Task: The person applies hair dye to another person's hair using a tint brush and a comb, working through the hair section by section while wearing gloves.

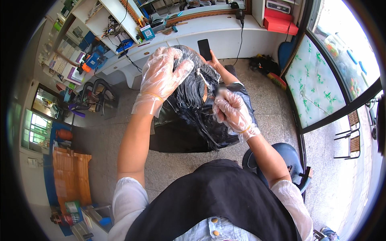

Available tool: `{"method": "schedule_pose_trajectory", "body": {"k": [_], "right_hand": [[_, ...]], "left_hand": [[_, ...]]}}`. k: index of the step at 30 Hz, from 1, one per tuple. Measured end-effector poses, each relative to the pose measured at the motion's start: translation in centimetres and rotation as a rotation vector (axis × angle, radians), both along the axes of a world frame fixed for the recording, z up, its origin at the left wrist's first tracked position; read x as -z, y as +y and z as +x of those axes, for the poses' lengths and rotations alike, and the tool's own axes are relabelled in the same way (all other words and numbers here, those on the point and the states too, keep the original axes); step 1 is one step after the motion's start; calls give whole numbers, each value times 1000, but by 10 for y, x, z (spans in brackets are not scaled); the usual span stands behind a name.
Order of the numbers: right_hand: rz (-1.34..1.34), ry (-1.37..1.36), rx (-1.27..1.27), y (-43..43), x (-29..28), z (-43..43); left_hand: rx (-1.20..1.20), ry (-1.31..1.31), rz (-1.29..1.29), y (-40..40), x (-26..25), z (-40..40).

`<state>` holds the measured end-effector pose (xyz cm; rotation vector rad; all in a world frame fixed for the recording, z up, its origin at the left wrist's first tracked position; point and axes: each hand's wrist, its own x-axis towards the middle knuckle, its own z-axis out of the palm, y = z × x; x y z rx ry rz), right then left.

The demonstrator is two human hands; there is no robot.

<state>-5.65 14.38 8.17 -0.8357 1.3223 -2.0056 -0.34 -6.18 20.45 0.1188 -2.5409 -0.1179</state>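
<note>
My left hand [164, 72], in a clear plastic glove with a yellow band at the wrist, is at the crown of a seated person's head. Its thumb stands off from the curled fingers; whether hair is pinched between them is hidden. Dark wet hair [188, 90], streaked with whitish cream, hangs down the back over a black cape [178, 135]. My right hand [233, 111], gloved the same way, is right of the hair with its fingers curled around a small tool [222, 91], too blurred to name. A strip of cream-coated hair [211, 73] lies above it.
The seated person's hand [214, 61] holds up a smartphone [204, 49]. A white counter [202, 28] with a mirror runs behind. A blue stool [283, 156] stands close to my right arm. A broom [276, 79] and hair clippings are on the floor. A wooden bench [71, 177] is at left.
</note>
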Motion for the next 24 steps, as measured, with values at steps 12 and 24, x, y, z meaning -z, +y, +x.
{"method": "schedule_pose_trajectory", "body": {"k": [12,24], "right_hand": [[101,742,340,18,48,24],[-54,130,323,-19,-7,16]], "left_hand": [[-168,-139,-290,26,-3,1],[6,-43,30,-7,-4,14]]}}
